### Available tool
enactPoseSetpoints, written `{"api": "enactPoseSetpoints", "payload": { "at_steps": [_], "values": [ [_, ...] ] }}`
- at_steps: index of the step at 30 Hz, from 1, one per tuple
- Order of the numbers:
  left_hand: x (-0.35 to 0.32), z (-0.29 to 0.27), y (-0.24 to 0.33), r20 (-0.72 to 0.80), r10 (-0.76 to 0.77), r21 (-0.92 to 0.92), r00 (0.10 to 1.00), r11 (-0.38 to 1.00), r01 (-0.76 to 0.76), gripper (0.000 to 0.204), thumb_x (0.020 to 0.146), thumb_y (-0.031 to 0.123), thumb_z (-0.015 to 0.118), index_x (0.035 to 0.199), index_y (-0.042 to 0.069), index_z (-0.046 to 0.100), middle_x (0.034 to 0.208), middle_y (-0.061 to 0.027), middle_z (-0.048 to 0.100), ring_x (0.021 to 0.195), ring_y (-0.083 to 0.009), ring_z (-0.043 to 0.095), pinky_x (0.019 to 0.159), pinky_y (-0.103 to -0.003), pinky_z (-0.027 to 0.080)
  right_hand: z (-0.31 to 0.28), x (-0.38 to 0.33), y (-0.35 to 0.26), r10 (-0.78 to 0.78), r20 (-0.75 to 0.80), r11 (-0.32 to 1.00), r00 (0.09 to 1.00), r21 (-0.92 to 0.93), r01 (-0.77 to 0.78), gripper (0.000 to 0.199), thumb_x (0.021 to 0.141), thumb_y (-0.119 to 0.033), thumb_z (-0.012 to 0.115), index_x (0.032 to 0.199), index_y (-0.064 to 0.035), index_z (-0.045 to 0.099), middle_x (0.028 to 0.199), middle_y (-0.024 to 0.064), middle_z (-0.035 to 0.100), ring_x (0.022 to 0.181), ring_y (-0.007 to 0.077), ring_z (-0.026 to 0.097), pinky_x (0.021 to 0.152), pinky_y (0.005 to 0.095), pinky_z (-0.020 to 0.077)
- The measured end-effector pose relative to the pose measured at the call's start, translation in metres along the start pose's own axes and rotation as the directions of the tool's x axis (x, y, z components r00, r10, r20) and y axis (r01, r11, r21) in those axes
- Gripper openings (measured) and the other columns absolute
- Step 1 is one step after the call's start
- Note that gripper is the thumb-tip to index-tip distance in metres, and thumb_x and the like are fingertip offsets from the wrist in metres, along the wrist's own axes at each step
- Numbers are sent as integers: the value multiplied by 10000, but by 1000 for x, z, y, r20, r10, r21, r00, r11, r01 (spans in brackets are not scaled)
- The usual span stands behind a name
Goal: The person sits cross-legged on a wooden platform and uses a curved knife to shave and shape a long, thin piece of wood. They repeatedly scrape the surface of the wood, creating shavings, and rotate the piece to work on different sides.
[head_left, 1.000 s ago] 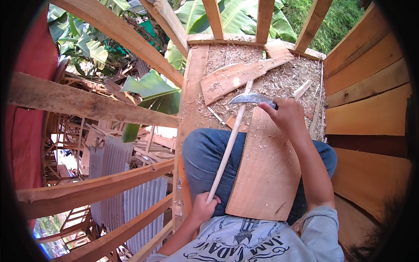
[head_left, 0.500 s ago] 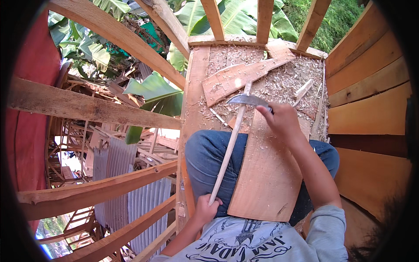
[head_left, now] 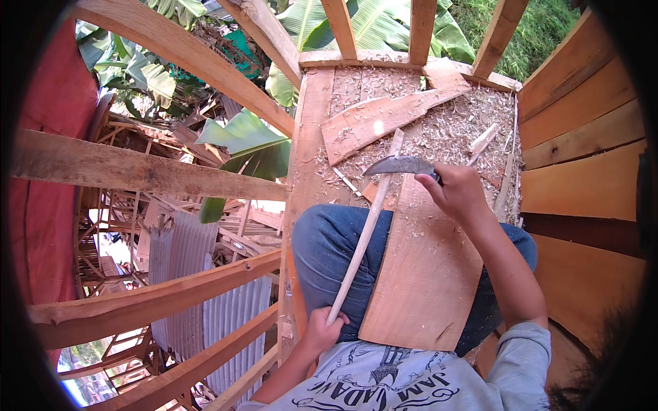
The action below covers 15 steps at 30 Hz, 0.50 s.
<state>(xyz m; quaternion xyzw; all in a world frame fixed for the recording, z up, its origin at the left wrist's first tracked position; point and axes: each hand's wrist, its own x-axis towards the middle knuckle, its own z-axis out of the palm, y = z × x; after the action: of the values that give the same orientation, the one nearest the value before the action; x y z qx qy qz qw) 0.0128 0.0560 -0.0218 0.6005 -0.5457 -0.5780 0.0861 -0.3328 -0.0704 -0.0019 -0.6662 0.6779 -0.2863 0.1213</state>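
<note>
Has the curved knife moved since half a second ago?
Yes. Judged against the loose board ahead of it, the curved knife has shifted down the picture, leaving a wider gap between them.

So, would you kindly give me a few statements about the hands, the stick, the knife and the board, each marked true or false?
1. The right hand holds a curved knife. True.
2. The curved knife's tip points toward the right of the picture. False: it points toward the left.
3. In this view, the curved knife crosses a pale stick. True.
4. A wide board lies over part of the blue trousers. True.
5. The pale stick lies to the right of the wide board. False: it lies to the left.
6. The left hand is empty. False: it grips the pale stick.
</note>
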Motion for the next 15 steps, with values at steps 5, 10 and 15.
{"api": "enactPoseSetpoints", "payload": {
  "at_steps": [5, 10, 15],
  "values": [
    [-1, -2, 1, 34, -65, -12, 997, 998, 66, 173, 726, 79, 519, 700, -21, 658, 520, -59, 532, 512, -120, 496, 491, -288, 383, 8, 4, -6, 88, 3, 996, 996, -30, -88, 530, 847, -510, 573, 632, -26, 603, 472, 126, 511, 435, 292, 544, 451, 378, 428],
    [0, -7, 6, 68, -113, -37, 991, 993, 115, 170, 726, 72, 527, 714, -18, 672, 520, -41, 523, 507, -108, 469, 490, -275, 365, -21, -4, -24, 280, 253, 895, 926, 279, -347, 417, 852, -413, 612, 778, -4, 643, 525, 74, 527, 444, 197, 531, 459, 328, 403],
    [3, -12, 10, 145, -151, -79, 978, 983, 164, 178, 717, 44, 525, 721, -18, 691, 555, -41, 562, 531, -99, 485, 513, -259, 383, -69, -27, -29, 28, 723, 162, 690, 678, -717, 230, 860, -165, 620, 1006, 7, 574, 754, 23, 579, 593, 76, 520, 545, 248, 410]
  ]
}}
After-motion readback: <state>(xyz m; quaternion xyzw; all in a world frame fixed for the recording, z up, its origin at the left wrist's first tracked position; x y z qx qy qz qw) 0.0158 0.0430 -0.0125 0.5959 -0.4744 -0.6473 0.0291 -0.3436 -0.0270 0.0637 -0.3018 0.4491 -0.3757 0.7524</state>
